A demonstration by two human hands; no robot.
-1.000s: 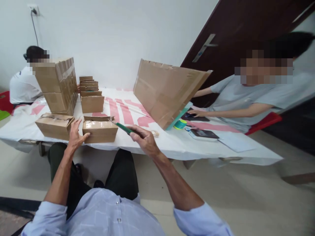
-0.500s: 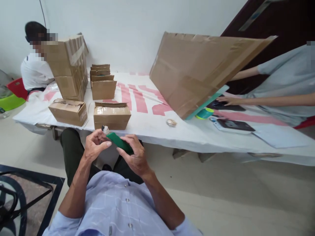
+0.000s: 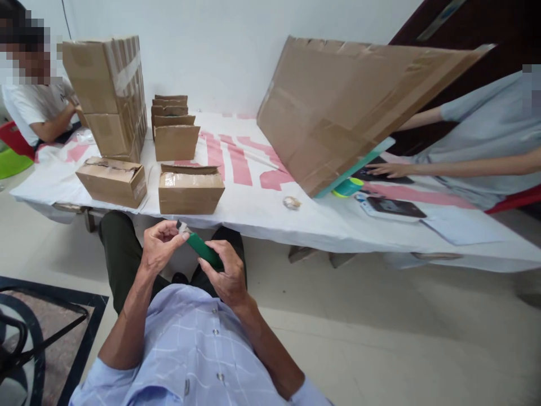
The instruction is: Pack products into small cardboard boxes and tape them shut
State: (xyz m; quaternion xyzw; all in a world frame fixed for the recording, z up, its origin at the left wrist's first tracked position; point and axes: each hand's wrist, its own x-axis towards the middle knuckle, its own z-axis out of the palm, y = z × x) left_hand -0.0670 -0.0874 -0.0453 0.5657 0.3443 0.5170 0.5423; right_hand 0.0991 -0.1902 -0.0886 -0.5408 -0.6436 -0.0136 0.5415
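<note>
A slim green bar-shaped object (image 3: 206, 251) is held above my lap, slanting down to the right; its exact kind does not show. At its upper left end sits a small whitish piece with a black tip (image 3: 182, 226). My left hand (image 3: 160, 246) pinches that end piece between thumb and fingers. Wrapped round the lower part of the green bar is my right hand (image 3: 226, 273), covering its far end. Just beyond my hands, a small cardboard box (image 3: 191, 199) stands at the table's front edge, with its top flap raised.
Another cardboard box (image 3: 112, 185) stands to the left, before tall stacked cartons (image 3: 95, 84). Several open boxes (image 3: 175, 142) are behind. A large cardboard sheet (image 3: 338, 113) leans at right, near a tape roll (image 3: 347, 188) and a co-worker's hand (image 3: 391, 168). A small clear packet (image 3: 291, 202) lies mid-table.
The view has shifted slightly, and the table things appear higher. My left thumb has closed in on the end piece. The co-worker at left shows an arm and hand now.
</note>
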